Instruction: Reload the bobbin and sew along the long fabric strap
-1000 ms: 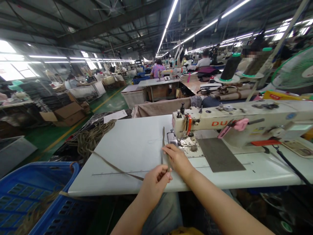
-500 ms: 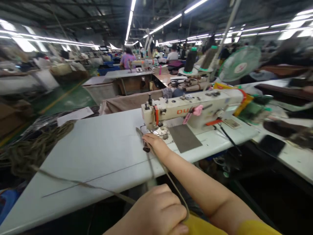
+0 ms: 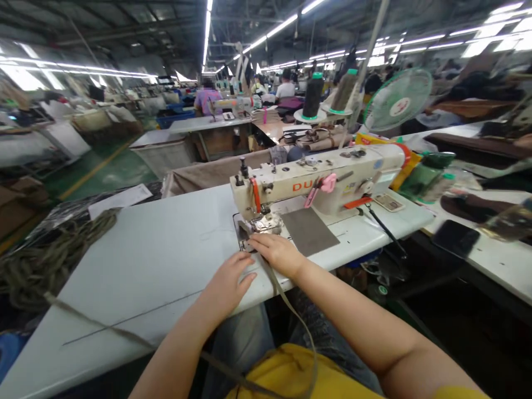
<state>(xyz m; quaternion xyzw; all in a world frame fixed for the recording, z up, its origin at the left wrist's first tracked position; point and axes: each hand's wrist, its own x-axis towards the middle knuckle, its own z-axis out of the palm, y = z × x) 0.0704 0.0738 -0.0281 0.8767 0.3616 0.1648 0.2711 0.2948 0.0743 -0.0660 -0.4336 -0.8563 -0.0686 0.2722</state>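
Note:
My right hand [image 3: 276, 254] lies by the needle area of a white sewing machine [image 3: 286, 185], its fingers stretched together over a narrow olive-grey fabric strip [image 3: 271, 272]. The strip runs out under this hand, drops over the table edge and loops across my lap. Beside it on the left, my left hand [image 3: 228, 280] rests on the tabletop with thumb and fingers apart, the fingertips near the machine's front plate. Nothing shows in its grasp. The right thumb is hidden. Another stretch of strip trails over the left part of the white table [image 3: 166, 249].
A heap of olive strips [image 3: 54, 260] lies at the left. A grey-brown panel [image 3: 310, 230] sits under the machine arm, where pink-handled snips [image 3: 320, 188] hang. Thread cones [image 3: 312, 97] and a green fan [image 3: 399, 100] stand behind. A dark phone [image 3: 456, 239] lies at right.
My left hand has gone from a closed grip on the strip near my body to the tabletop beside the needle, fingers parted. The strip now hangs slack in my lap. My right hand stays near the needle.

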